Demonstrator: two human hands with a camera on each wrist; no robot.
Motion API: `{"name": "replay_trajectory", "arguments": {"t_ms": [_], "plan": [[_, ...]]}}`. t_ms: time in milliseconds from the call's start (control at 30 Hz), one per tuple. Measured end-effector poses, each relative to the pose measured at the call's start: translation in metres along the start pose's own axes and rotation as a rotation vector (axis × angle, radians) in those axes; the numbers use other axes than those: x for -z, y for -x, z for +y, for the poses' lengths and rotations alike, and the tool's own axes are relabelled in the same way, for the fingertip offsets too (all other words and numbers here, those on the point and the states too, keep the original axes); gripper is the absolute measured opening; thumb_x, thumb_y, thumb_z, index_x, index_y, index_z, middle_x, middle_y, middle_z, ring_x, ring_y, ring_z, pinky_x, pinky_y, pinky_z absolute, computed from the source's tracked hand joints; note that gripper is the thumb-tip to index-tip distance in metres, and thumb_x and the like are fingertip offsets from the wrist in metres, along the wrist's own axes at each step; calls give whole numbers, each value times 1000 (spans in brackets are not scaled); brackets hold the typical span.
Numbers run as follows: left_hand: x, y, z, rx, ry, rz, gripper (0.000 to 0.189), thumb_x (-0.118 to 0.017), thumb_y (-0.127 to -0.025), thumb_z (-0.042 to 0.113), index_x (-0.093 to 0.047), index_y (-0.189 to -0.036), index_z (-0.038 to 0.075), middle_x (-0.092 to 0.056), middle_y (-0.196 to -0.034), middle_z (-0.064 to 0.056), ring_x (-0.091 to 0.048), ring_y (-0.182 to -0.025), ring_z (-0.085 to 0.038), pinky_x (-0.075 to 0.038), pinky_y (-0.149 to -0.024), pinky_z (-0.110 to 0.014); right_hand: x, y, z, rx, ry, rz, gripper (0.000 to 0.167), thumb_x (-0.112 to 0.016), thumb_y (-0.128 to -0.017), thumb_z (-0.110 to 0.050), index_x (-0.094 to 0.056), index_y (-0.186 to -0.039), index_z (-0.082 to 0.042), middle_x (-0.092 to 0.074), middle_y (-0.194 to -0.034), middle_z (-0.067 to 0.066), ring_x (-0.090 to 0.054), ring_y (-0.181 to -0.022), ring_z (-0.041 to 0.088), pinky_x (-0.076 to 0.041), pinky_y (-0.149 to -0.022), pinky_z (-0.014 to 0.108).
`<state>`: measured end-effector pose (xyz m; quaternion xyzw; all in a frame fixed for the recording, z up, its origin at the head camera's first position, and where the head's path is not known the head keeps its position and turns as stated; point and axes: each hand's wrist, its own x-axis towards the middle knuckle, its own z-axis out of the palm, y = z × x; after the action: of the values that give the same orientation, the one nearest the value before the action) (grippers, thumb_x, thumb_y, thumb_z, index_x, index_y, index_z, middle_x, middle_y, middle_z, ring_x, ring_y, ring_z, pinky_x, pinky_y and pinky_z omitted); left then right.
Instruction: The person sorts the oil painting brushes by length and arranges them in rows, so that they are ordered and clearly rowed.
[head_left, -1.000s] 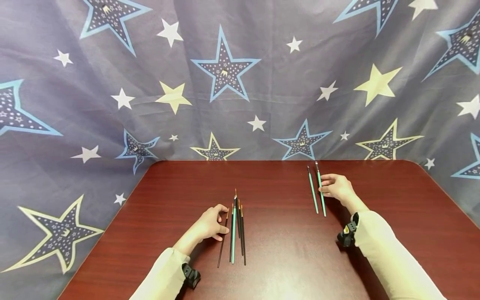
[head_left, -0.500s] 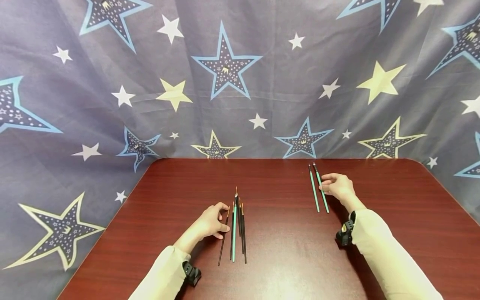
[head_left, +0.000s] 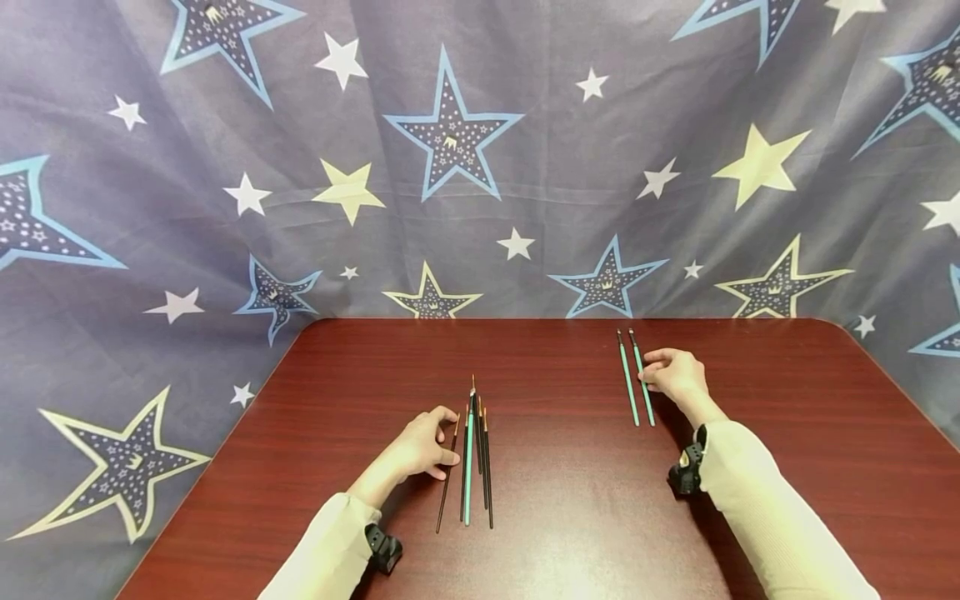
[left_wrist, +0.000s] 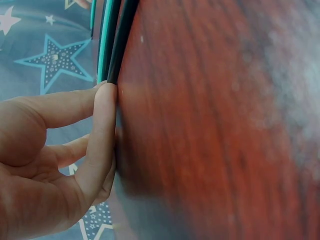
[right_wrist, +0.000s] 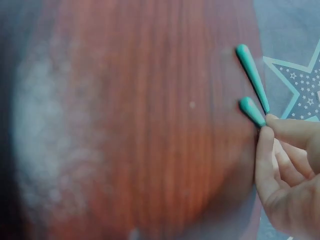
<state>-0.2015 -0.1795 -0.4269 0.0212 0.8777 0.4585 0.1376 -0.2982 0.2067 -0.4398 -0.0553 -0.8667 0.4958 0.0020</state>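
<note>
On the left, a loose group of several paintbrushes, mostly black point(head_left: 487, 475) with one teal paintbrush point(head_left: 468, 475), lies on the table. My left hand point(head_left: 422, 446) rests beside the group, thumb and index fingertips apart, with the leftmost black paintbrush point(head_left: 444, 504) passing under the thumb. In the left wrist view those fingertips touch the dark handles. At the far right two teal paintbrushes lie side by side. My right hand point(head_left: 678, 379) pinches the right-hand teal paintbrush point(head_left: 648, 410) between thumb and fingers. Just left of it lies the other teal paintbrush point(head_left: 628, 383), apart from the hand.
The dark red wooden table point(head_left: 555, 500) ends at the back against a grey curtain point(head_left: 487, 233) printed with stars. The curtain also hangs along both sides. A black wrist camera point(head_left: 385, 550) sits on the left wrist, another black camera point(head_left: 686, 471) on the right.
The right-hand teal paintbrush has been drawn slightly nearer and turned, so it now lies almost level and parallel with its neighbour. My left hand and its paintbrushes have stayed still.
</note>
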Motion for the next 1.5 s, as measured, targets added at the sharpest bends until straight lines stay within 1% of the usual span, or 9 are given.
{"name": "replay_trajectory", "arguments": {"t_ms": [200, 400, 500, 600, 700, 833, 1033, 1300, 1500], "plan": [[-1, -1, -1, 3, -2, -8, 55, -68, -71, -12, -46, -120, 1, -37, -88, -14, -54, -52, -17, -56, -44, -29, 3, 3, 0, 6, 7, 5, 38, -64, -80, -3, -55, -115, 7, -67, -92, 21, -66, -67, 15, -59, -61, 26], [-1, -2, 0, 12, -9, -5, 57, -68, -71, -12, -46, -122, 2, -38, -88, -14, -54, -51, -18, -56, -44, -29, 5, 6, -1, -1, -4, 7, 38, -66, -80, -5, -56, -115, 6, -68, -86, 15, -64, -64, 10, -59, -61, 24], [-1, -1, 0, 17, -11, -7, 57, -68, -72, -12, -46, -122, 2, -38, -89, -14, -54, -51, -18, -56, -44, -29, 4, 8, -4, 11, -3, 6, 38, -65, -80, -5, -56, -115, 6, -68, -86, 14, -64, -63, 10, -58, -61, 23], [-1, 0, 0, 16, -17, -17, 57, -68, -72, -11, -45, -123, 2, -37, -88, -14, -54, -51, -18, -56, -44, -29, 3, 12, -7, 23, -3, 0, 37, -64, -80, -4, -56, -115, 6, -67, -87, 16, -65, -65, 12, -59, -61, 24], [0, 0, 0, 17, -15, -26, 57, -68, -73, -11, -44, -124, 2, -37, -88, -14, -54, -52, -18, -56, -45, -29, 1, 16, -12, 34, -24, -21, 38, -62, -80, -1, -55, -116, 7, -66, -91, 21, -67, -71, 17, -59, -63, 26], [1, 0, 1, 23, -11, -23, 56, -67, -74, -10, -45, -124, 3, -37, -88, -13, -54, -53, -18, -56, -45, -29, -4, 23, -19, 42, -29, -49, 38, -62, -81, -2, -54, -117, 8, -64, -95, 24, -67, -75, 21, -59, -65, 27], [1, 0, 2, 21, -13, -25, 56, -67, -74, -10, -45, -124, 3, -37, -88, -14, -54, -52, -18, -56, -45, -30, -18, 33, -27, 66, -25, -77, 38, -65, -81, -6, -55, -116, 6, -66, -92, 20, -68, -74, 24, -59, -64, 28], [1, -1, 1, 41, 2, -17, 57, -68, -74, -10, -45, -124, 4, -38, -89, -14, -53, -53, -18, -56, -45, -30, -49, 48, -41, 93, -119, -136, 36, -65, -79, -1, -56, -112, 8, -66, -85, 19, -68, -73, 26, -59, -61, 29], [1, -1, 1, 43, 3, -17, 55, -67, -75, -8, -45, -125, 4, -38, -88, -14, -51, -51, -17, -56, -45, -30, -73, 60, -52, 94, -100, -177, 36, -68, -76, -4, -60, -110, 4, -67, -82, 14, -67, -67, 23, -59, -58, 29]]}}
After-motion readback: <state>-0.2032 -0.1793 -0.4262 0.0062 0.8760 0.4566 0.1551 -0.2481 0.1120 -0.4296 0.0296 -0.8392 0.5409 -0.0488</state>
